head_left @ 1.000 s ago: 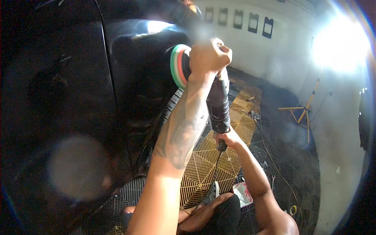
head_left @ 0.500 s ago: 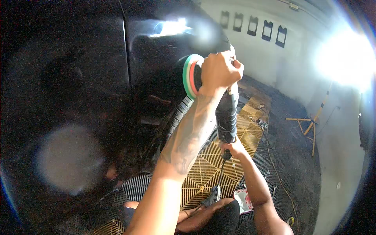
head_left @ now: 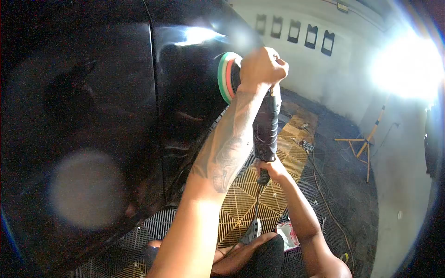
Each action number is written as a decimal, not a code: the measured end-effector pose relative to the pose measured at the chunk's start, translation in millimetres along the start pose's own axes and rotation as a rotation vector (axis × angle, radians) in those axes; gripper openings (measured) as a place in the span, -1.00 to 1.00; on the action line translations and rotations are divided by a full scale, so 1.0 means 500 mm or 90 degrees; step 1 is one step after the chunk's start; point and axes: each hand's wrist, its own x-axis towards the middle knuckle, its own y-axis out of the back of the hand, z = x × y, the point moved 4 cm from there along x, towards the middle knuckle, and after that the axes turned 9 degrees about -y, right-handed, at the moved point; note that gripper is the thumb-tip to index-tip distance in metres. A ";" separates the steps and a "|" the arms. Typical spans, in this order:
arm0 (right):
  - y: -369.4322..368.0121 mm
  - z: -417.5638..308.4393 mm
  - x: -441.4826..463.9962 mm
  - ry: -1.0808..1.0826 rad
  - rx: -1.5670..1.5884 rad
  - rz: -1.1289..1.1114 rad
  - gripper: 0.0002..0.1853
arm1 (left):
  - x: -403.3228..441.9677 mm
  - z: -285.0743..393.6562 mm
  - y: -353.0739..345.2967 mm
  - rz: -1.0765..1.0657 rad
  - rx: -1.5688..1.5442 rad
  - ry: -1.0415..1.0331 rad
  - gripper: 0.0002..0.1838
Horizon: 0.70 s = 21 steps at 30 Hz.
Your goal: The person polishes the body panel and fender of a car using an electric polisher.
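A black car polisher (head_left: pixel 266 125) is in both my hands, its long body slanting down toward me. My left hand (head_left: pixel 262 69) is wrapped over the polisher's head at the top. Lower down, my right hand (head_left: pixel 274 170) grips the rear end, where a cord hangs off. The round foam pad (head_left: pixel 226 78), with green, white and orange layers, faces the dark car panel (head_left: pixel 185 88) on the left. Its edge appears to meet the paint, though my forearm and the angle hide the full contact.
A bright work light (head_left: pixel 410 65) stands on a yellow tripod (head_left: pixel 366 141) by the wall. Cables (head_left: pixel 324 194) run over the slatted floor tiles (head_left: pixel 241 199). A white and red container (head_left: pixel 288 235) sits near my right arm. Dark frame-like shapes (head_left: pixel 311 37) line the far wall.
The polisher and both hands have shifted slightly upward along the car panel. The camera view has moved a little, showing less of the tire.
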 end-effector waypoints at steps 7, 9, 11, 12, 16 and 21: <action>-0.058 -0.048 -0.030 -0.036 0.043 0.029 -0.73 | 0.018 0.049 0.061 0.015 0.030 -0.029 -0.71; -0.067 -0.094 -0.043 -0.058 0.022 -0.038 -0.71 | 0.044 0.065 0.063 0.003 0.045 -0.026 -0.72; -0.074 -0.085 -0.042 -0.048 0.039 -0.041 -0.69 | 0.045 0.089 0.090 0.023 0.062 -0.062 -0.74; -0.082 -0.089 -0.044 -0.037 0.047 -0.052 -0.68 | 0.045 0.102 0.109 0.024 0.070 -0.063 -0.75; -0.100 -0.101 -0.060 -0.051 0.000 -0.048 -0.62 | 0.030 0.130 0.161 0.052 0.078 -0.081 -0.79; -0.143 -0.132 -0.091 0.062 0.012 -0.062 -0.54 | -0.033 0.146 0.210 0.110 0.061 -0.115 -0.81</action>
